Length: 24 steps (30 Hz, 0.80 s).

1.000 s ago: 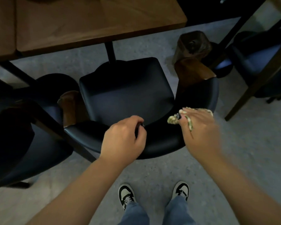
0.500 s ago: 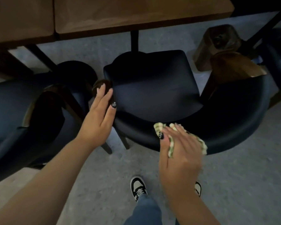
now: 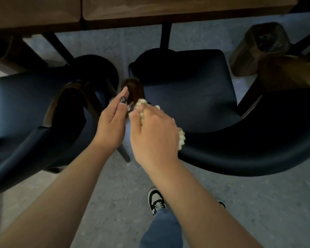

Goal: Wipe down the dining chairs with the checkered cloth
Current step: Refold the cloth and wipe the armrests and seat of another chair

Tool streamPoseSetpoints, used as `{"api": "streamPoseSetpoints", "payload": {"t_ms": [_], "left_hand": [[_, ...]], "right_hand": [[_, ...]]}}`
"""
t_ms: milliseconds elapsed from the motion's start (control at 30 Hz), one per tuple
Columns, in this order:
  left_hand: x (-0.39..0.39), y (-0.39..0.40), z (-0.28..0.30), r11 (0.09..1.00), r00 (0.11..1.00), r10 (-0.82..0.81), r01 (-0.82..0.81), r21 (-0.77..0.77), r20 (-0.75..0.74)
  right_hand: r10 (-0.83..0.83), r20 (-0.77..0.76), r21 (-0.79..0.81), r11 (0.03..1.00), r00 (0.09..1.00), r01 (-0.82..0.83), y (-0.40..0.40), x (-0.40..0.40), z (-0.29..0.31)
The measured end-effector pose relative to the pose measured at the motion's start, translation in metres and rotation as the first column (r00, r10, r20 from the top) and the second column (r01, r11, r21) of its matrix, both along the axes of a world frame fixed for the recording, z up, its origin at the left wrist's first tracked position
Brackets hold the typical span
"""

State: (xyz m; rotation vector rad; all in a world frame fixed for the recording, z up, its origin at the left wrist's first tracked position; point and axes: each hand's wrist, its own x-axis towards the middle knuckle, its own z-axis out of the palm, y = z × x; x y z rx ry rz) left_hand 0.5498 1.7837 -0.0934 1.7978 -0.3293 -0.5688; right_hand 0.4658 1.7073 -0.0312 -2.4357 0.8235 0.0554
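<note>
A dark padded dining chair (image 3: 190, 97) with a curved backrest stands in front of me, its seat facing the table. Its left wooden armrest end (image 3: 133, 88) shows between my hands. My right hand (image 3: 154, 133) grips the checkered cloth (image 3: 181, 138) and presses it on the chair's left arm just behind that wooden end. The cloth bunches out past my fingertips and at the hand's right edge. My left hand (image 3: 113, 120) lies against the left side of the same armrest, fingers straight.
A second dark chair (image 3: 34, 108) stands close on the left, its wooden arm almost touching the first. A wooden table (image 3: 150, 9) runs along the top, with black legs below. Another wooden armrest (image 3: 284, 72) rises at right. My shoes are on the grey floor.
My right hand has slid the cloth leftward along the backrest to the left armrest. My left hand stays by that armrest. The view has shifted left.
</note>
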Motion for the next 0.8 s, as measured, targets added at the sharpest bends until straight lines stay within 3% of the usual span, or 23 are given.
{"api": "streamPoseSetpoints", "payload": {"t_ms": [100, 233, 300, 400, 467, 500, 567, 600, 800], "left_hand": [[-0.008, -0.006, 0.005, 0.982, 0.934, 0.162, -0.184, -0.042, -0.318], [-0.011, -0.033, 0.021, 0.955, 0.761, 0.281, -0.279, 0.097, -0.585], [-0.01, -0.054, 0.031, 0.932, 0.712, 0.358, -0.311, 0.185, -0.604], [-0.012, -0.074, 0.035, 0.882, 0.78, 0.463, -0.362, 0.301, -0.42], [-0.018, -0.072, 0.03, 0.859, 0.777, 0.508, -0.425, 0.287, -0.371], [-0.022, -0.068, 0.027, 0.857, 0.734, 0.515, -0.452, 0.249, -0.442], [-0.029, -0.062, 0.023, 0.814, 0.513, 0.455, -0.571, 0.107, -0.728], [-0.033, -0.06, 0.018, 0.778, 0.449, 0.394, -0.627, 0.031, -0.802], [-0.035, -0.056, 0.009, 0.583, 0.324, 0.309, -0.807, -0.091, -0.894]], "right_hand": [[0.19, -0.115, -0.07, 0.978, 0.975, -0.199, -0.005, -0.008, -0.002], [0.238, -0.017, -0.021, 0.971, 0.971, -0.238, -0.024, -0.038, 0.002], [0.238, 0.017, -0.001, 0.971, 0.971, -0.238, -0.03, -0.043, 0.006], [0.264, -0.002, 0.086, 0.961, 0.965, -0.263, -0.035, -0.033, 0.006], [0.303, -0.018, 0.142, 0.944, 0.953, -0.298, -0.042, -0.024, 0.005], [0.321, -0.026, 0.177, 0.934, 0.947, -0.311, -0.047, -0.023, 0.004], [0.332, -0.022, 0.264, 0.912, 0.943, -0.315, -0.058, -0.023, 0.002], [0.315, 0.003, 0.317, 0.9, 0.949, -0.299, -0.063, -0.025, 0.001], [0.375, 0.208, 0.374, 0.823, 0.904, -0.427, -0.056, 0.009, -0.022]]}}
